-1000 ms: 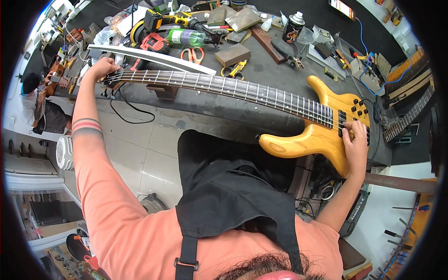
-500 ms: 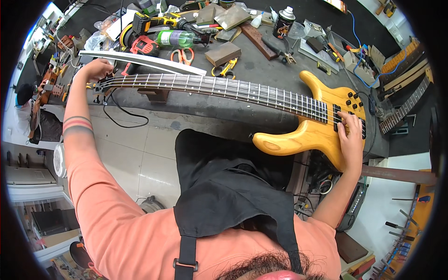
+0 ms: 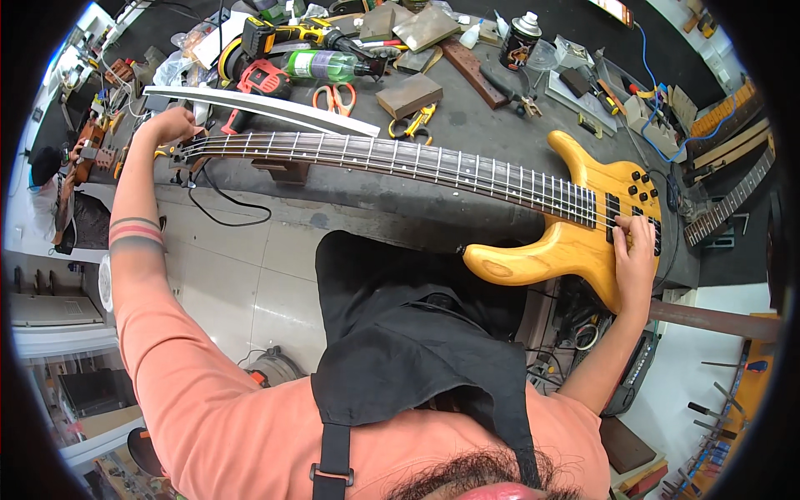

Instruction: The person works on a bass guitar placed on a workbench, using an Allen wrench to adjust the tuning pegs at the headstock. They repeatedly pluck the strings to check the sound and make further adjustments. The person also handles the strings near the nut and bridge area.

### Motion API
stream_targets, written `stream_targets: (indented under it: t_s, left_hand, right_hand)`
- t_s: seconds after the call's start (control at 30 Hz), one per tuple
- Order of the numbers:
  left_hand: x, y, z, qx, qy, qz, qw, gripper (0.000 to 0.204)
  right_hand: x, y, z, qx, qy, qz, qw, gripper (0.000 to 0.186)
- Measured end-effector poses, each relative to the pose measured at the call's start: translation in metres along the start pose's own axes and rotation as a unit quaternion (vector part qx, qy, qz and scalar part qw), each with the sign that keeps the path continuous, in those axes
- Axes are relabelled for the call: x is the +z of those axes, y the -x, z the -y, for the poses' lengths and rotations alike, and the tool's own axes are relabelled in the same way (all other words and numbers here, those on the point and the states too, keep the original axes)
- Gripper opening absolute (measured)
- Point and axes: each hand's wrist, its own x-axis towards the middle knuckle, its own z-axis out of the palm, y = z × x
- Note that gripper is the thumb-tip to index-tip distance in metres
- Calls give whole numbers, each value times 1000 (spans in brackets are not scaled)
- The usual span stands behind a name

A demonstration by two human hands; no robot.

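An electric bass guitar (image 3: 525, 258) with a glossy natural-wood body lies across the front of the bench, strings up. Its long dark fretboard (image 3: 375, 158) runs left to the headstock (image 3: 182, 156). At that end my left hand (image 3: 171, 125) is closed on what appears to be a tuning peg, mostly hidden by the fingers. Over the pickups and strings, my right hand (image 3: 637, 250) rests with bent fingers, thumb apart, holding nothing. A dark block (image 3: 283, 169) supports the neck from below near the headstock.
Behind the neck lie a long white strip (image 3: 258, 107), orange-handled scissors (image 3: 335, 98), a red power tool (image 3: 263, 79), a green bottle (image 3: 321, 65) and a brown block (image 3: 410, 96). A spray can (image 3: 521, 40) stands farther back. Another fretted neck (image 3: 729, 200) leans at right.
My right hand's fingers have curled in over the strings from a straighter pose. My left hand stays at the headstock. The whole view has shifted slightly.
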Motion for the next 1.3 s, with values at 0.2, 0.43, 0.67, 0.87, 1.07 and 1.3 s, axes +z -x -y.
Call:
stream_targets:
  t_s: [0.2, 0.43, 0.67, 0.87, 1.07, 1.3]
  left_hand:
    - [19, -14, -22, 3, -182, -112, 977, 21]
    - [5, -12, 5, 67, 112, -1, 991, 26]
    - [18, 17, 43, -40, 322, 103, 940, 39]
    - [16, 6, 50, -41, 330, 103, 937, 40]
    - [7, 8, 48, -6, 335, 49, 941, 35]
    - [19, 15, 60, 11, 411, 117, 904, 41]
  right_hand:
    - [2, 4, -1, 61, -8, 4, 998, 32]
    - [0, 2, -6, 6, 36, 39, 999, 33]
    - [3, -1, 1, 18, -13, 8, 1000, 13]
    - [6, 4, 6, 15, -13, -12, 1000, 16]
    - [8, 6, 3, 14, -4, -20, 1000, 21]
    - [13, 4, -14, 4, -20, -13, 1000, 26]
